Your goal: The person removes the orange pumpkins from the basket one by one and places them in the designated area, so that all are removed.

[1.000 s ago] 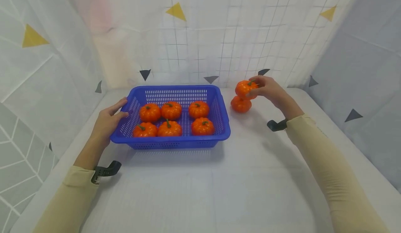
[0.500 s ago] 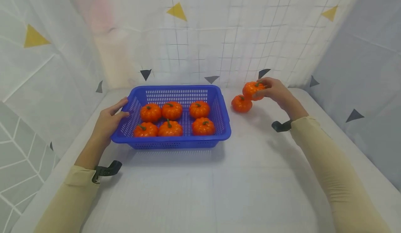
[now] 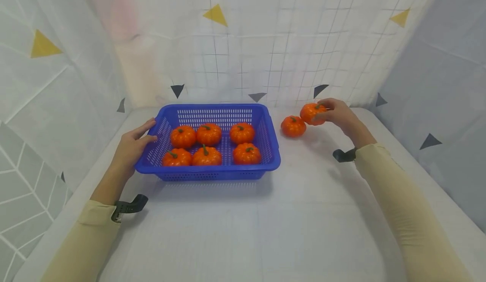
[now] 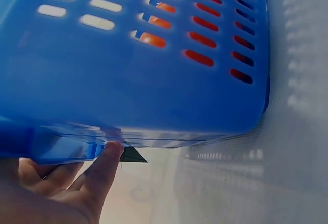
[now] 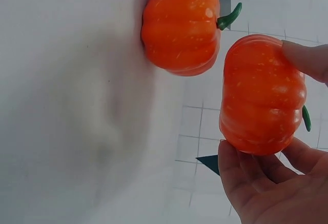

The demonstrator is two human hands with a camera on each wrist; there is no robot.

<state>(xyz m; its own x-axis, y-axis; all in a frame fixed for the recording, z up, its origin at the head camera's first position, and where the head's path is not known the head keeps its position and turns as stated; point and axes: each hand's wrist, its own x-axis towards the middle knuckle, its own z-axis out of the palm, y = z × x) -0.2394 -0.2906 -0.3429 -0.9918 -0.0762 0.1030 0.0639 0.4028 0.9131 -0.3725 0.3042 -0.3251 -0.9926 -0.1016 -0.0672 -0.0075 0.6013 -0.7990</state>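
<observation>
A small orange toy pumpkin [image 3: 310, 114] with a green stem is pinched in my right hand [image 3: 339, 116], thumb on one side and fingers on the other. In the right wrist view this pumpkin [image 5: 264, 98] is held off the white table. Just left of it, a second pumpkin [image 3: 293, 127] sits on the table. My left hand [image 3: 130, 149] grips the left rim of a blue perforated plastic basket [image 3: 212, 169], its thumb over the edge and its fingers along the outside. Several more pumpkins [image 3: 243, 133] lie inside the basket in two rows.
White cloth walls with grid lines [image 3: 243, 41] close off the back and both sides of the white table [image 3: 235, 231]. Dark wrist straps [image 3: 129, 206] sit on both forearms. The basket stands in the left middle of the table.
My right hand has carried its pumpkin to the right and slightly down, from above the loose pumpkin to beside it. My left hand and the basket stay in place.
</observation>
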